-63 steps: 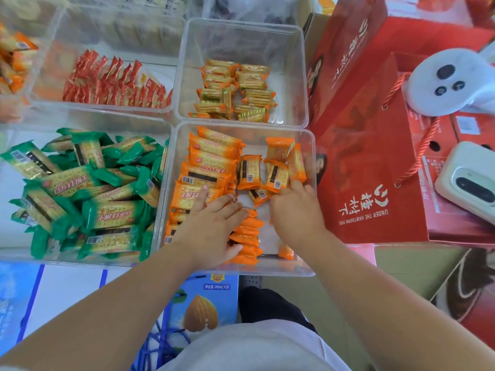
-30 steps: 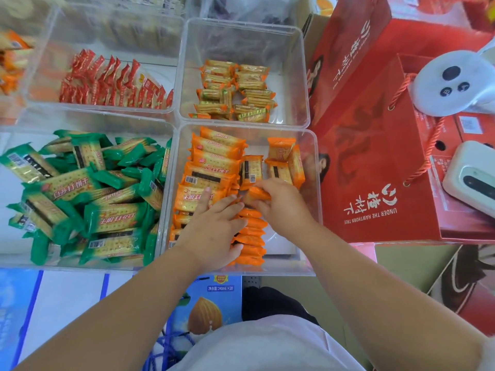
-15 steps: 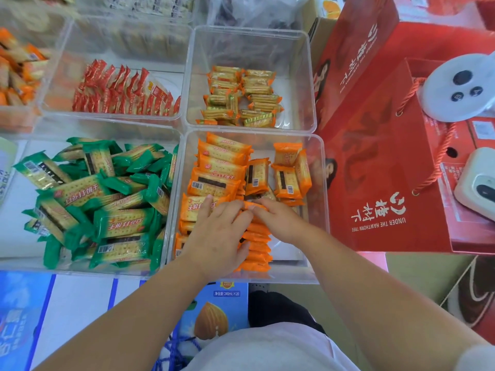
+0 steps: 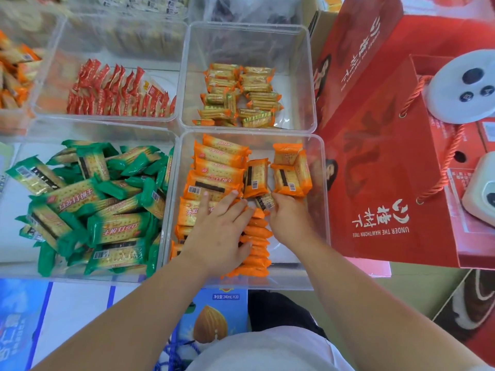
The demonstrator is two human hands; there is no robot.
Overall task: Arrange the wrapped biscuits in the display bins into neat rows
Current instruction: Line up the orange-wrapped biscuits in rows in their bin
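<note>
I count two hands in view: left hand point(image 4: 222, 236) and right hand point(image 4: 288, 218). Four clear bins point(image 4: 297, 76) show their contents plainly, one kind of pack in each: red packs point(image 4: 117, 92), yellow packs point(image 4: 241, 95), green packs point(image 4: 93, 199), orange packs point(image 4: 217, 170). More bins are cut off at top and left, so their number is unclear. The packs overlap too much for exact counts. At right I count two red bags point(image 4: 388, 170) and two white devices point(image 4: 460, 87).

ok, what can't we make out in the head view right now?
- Right hand fingertips: tucked under its own knuckles among the orange packs, so a grip cannot be confirmed.
- Upright orange row: the left hand lies on it and covers its left part.
- Back bins: blurred and cut by the top edge, contents unreadable.
- White device: cut by the right edge.
</note>
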